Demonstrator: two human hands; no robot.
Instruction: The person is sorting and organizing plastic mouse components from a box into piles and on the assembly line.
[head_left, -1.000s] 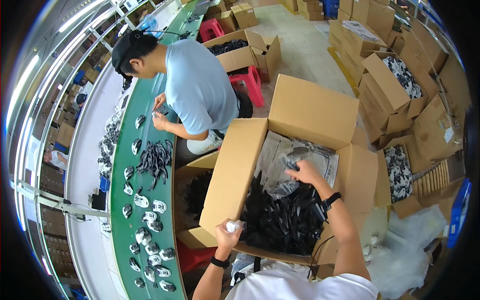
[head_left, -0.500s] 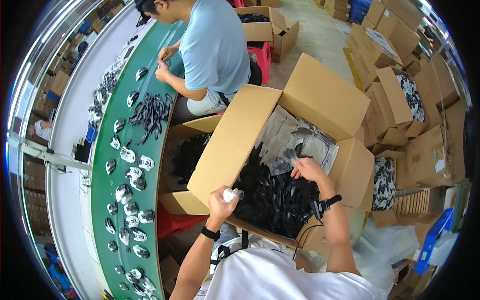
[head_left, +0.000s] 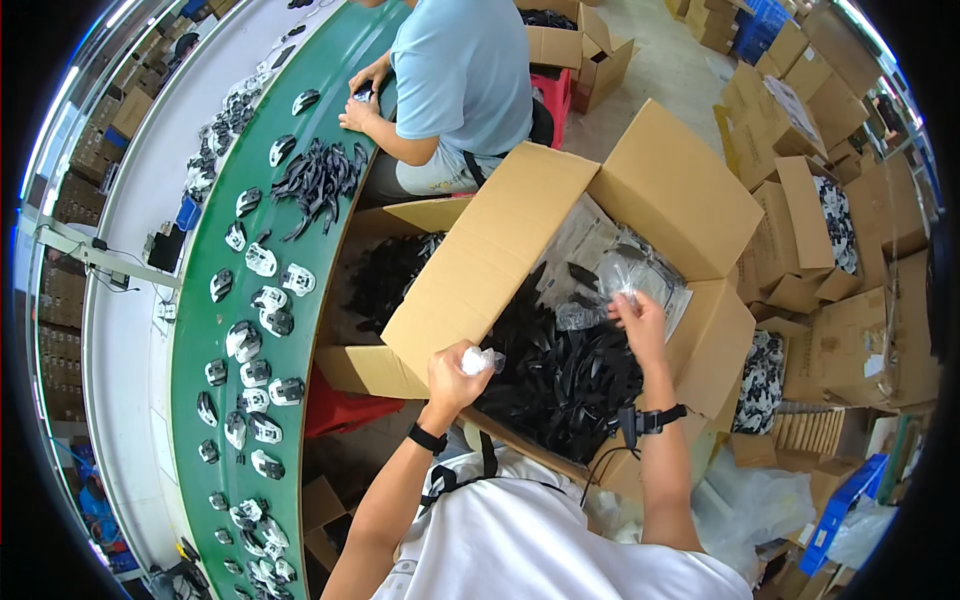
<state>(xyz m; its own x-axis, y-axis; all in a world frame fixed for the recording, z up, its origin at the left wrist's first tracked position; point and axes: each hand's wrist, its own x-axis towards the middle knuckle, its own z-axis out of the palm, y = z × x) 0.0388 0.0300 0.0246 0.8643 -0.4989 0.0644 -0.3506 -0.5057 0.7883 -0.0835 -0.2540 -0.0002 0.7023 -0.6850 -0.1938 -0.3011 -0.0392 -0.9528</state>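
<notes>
Plastic wrap (head_left: 481,360) bunched, direction unclear.

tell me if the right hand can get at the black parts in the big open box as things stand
Probably yes: the right hand is already over the open cardboard box, its flaps folded back. The black parts lie uncovered just below it; it only has clear plastic bags in its fingers.

I am seeing a green conveyor belt (head_left: 215,330) curving down the left of the frame, carrying scattered small black and white parts (head_left: 258,322) and a heap of black pieces (head_left: 318,178) near its upper end. A co-worker in a light blue shirt (head_left: 462,70) is sitting at the top, both hands on the belt. Stacked cardboard cartons (head_left: 830,200) are crowding the right side, and a red stool (head_left: 345,412) is standing at lower centre.
</notes>
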